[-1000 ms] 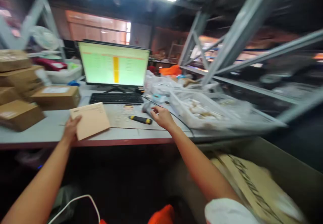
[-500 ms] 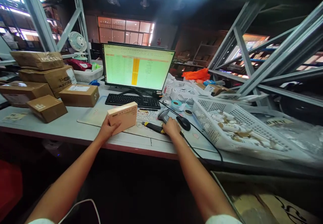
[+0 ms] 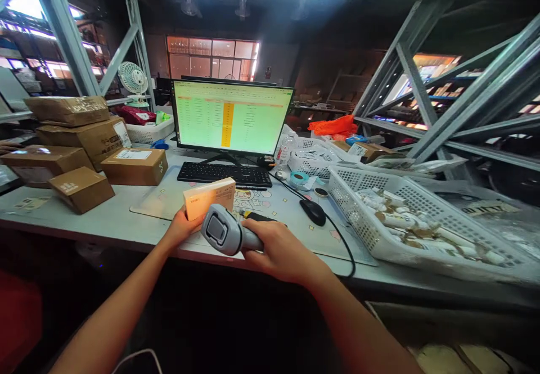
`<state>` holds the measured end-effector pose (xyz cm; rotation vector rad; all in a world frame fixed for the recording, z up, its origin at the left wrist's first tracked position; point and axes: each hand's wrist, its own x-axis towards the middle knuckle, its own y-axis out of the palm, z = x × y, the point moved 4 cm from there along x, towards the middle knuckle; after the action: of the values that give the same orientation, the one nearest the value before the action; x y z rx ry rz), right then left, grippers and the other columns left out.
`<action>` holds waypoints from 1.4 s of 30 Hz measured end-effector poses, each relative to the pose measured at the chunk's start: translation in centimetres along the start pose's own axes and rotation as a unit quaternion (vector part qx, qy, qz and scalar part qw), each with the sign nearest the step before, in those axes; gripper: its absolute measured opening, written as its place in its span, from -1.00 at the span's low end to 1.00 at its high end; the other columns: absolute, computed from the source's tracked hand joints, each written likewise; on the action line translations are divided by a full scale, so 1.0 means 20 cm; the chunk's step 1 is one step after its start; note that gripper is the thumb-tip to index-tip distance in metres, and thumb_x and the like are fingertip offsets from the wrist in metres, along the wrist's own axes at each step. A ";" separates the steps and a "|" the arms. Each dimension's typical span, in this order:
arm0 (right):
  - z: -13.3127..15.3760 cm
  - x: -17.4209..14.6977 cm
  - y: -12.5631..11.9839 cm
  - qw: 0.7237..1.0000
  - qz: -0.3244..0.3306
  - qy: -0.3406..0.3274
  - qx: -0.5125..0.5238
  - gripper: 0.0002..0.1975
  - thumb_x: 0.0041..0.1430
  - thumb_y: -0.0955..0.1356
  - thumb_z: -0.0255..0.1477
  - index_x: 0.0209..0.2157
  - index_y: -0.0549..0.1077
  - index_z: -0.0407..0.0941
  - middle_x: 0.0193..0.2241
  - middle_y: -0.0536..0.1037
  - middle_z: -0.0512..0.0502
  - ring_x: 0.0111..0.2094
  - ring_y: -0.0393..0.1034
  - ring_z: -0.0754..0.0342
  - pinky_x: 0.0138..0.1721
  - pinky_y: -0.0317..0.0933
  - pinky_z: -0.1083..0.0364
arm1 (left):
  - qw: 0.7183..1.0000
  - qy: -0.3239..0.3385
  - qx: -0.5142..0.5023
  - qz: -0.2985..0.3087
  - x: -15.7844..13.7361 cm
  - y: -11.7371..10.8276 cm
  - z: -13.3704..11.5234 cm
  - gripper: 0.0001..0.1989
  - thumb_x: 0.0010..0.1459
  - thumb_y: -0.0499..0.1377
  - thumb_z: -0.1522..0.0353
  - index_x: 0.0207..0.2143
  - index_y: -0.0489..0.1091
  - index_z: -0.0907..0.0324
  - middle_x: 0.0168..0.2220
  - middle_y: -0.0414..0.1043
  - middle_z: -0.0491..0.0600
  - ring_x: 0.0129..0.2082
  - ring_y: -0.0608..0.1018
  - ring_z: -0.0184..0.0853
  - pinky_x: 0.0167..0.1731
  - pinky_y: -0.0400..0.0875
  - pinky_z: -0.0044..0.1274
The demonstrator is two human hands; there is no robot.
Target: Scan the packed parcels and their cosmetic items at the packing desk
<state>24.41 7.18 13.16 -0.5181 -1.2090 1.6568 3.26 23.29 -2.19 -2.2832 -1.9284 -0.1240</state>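
A small pale box [image 3: 213,193] with printed text is gripped by my left hand [image 3: 184,228] at its lower left corner, tilted above the front of the desk mat. My right hand [image 3: 278,248] is wrapped round the handle of a grey barcode scanner [image 3: 221,230]. The scanner's head is raised in front of the box and covers its lower right part. Behind my right hand, partly covered, a yellow and black utility knife [image 3: 257,216] lies on the mat. A black mouse [image 3: 313,212] rests to the right of it.
A monitor [image 3: 232,118] and black keyboard [image 3: 223,175] stand behind the box. Brown cartons [image 3: 134,166] are stacked at the left. On the right, a white basket [image 3: 358,230] holds several paper rolls. Tape rolls [image 3: 299,178] and a plastic bottle [image 3: 286,148] sit nearby.
My right hand has lifted the scanner off the mat and brought it left and nearer to me, in front of the box. My left hand still holds the box.
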 end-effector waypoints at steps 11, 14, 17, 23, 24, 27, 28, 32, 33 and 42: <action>-0.84 0.08 0.03 0.944 -0.089 0.290 -0.132 -0.63 0.32 0.34 -0.22 0.03 0.50 -0.15 -0.18 0.63 -0.22 -0.14 0.51 -0.13 -0.24 0.16 0.07 | 0.980 0.018 0.180 0.083 -0.02 -0.15 0.00 -0.33 -0.06 0.44 0.11 0.08 0.48 0.20 0.09 0.54 0.17 0.10 0.55 0.09 0.13 0.41 -0.18; -1.06 0.03 0.07 0.896 -0.065 0.397 -0.185 -0.57 0.37 0.30 -0.19 0.08 0.46 -0.21 -0.06 0.60 -0.34 -0.01 0.50 -0.23 -0.18 0.23 0.01 | 0.986 0.018 0.148 0.071 0.00 -0.21 0.02 -0.37 -0.05 0.44 0.11 0.05 0.49 0.19 0.09 0.54 0.14 0.11 0.54 0.05 0.16 0.38 -0.21; -1.12 0.03 0.06 0.875 -0.053 0.422 -0.232 -0.54 0.38 0.29 -0.19 0.06 0.48 -0.28 0.02 0.55 -0.44 0.07 0.46 -0.27 -0.07 0.28 -0.04 | 0.999 0.015 0.014 0.037 0.02 -0.25 0.04 -0.41 -0.05 0.46 0.08 -0.03 0.48 0.20 0.01 0.57 0.11 0.02 0.59 -0.07 0.06 0.45 -0.35; -1.01 0.35 -0.03 0.902 -0.165 0.318 -0.240 -0.53 0.41 0.18 -0.37 0.23 0.38 -0.25 0.09 0.53 -0.36 0.13 0.42 -0.17 0.13 0.25 -0.02 | 0.935 0.094 -0.250 -0.232 0.03 -0.41 0.07 -0.36 -0.11 0.53 0.17 -0.02 0.38 0.10 -0.09 0.53 -0.07 -0.16 0.57 -0.39 -0.17 0.46 -0.64; -1.01 0.44 0.00 0.917 -0.132 0.304 -0.221 -0.52 0.40 0.18 -0.40 0.27 0.35 -0.19 0.09 0.54 -0.33 0.12 0.43 -0.16 0.12 0.26 -0.01 | 0.921 0.106 -0.271 -0.259 0.03 -0.43 0.06 -0.36 -0.13 0.54 0.18 -0.03 0.38 0.09 -0.08 0.52 -0.07 -0.15 0.57 -0.40 -0.17 0.47 -0.65; -1.04 0.67 0.12 0.937 -0.017 0.298 -0.184 -0.44 0.34 0.25 -0.43 0.35 0.27 -0.08 0.10 0.55 -0.32 0.12 0.46 -0.20 0.08 0.30 -0.05 | 0.915 0.098 -0.280 -0.272 0.04 -0.43 0.06 -0.37 -0.15 0.55 0.16 -0.06 0.42 0.12 -0.01 0.52 0.01 -0.06 0.57 -0.33 -0.14 0.50 -0.61; -1.05 0.73 0.15 0.936 -0.006 0.301 -0.182 -0.39 0.33 0.26 -0.44 0.39 0.20 -0.07 0.11 0.53 -0.35 0.12 0.46 -0.22 0.08 0.30 -0.07 | 0.919 0.087 -0.278 -0.266 0.05 -0.42 0.06 -0.37 -0.16 0.55 0.13 -0.07 0.44 0.14 0.02 0.52 0.05 -0.02 0.57 -0.29 -0.12 0.52 -0.58; -1.11 0.89 0.24 0.934 0.002 0.310 -0.180 -0.33 0.33 0.24 -0.48 0.44 0.12 -0.07 0.14 0.50 -0.40 0.14 0.44 -0.25 0.12 0.29 -0.14 | 0.929 0.066 -0.261 -0.254 0.06 -0.40 0.07 -0.36 -0.14 0.54 0.07 -0.06 0.47 0.15 0.11 0.50 0.10 0.10 0.53 -0.18 -0.05 0.54 -0.50; -1.12 0.91 0.25 0.934 0.010 0.310 -0.177 -0.37 0.32 0.25 -0.49 0.41 0.20 -0.08 0.16 0.49 -0.40 0.16 0.43 -0.25 0.13 0.29 -0.14 | 0.931 0.064 -0.256 -0.252 0.06 -0.40 0.07 -0.35 -0.13 0.53 0.07 -0.04 0.46 0.14 0.12 0.49 0.10 0.11 0.53 -0.17 -0.04 0.54 -0.49; -0.91 1.00 0.32 0.950 0.000 0.278 -0.145 -0.43 0.32 0.24 -0.45 0.34 0.32 -0.12 0.22 0.46 -0.32 0.21 0.39 -0.21 0.18 0.27 -0.09 | 0.938 0.077 -0.238 -0.240 0.08 -0.36 0.06 -0.33 -0.16 0.53 0.09 -0.05 0.43 0.16 0.12 0.48 0.09 0.06 0.54 -0.23 -0.09 0.51 -0.56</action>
<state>27.17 33.25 3.94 -1.0854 -1.0197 1.2099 -3.66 26.15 -2.72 -1.8907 -2.5351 -0.8824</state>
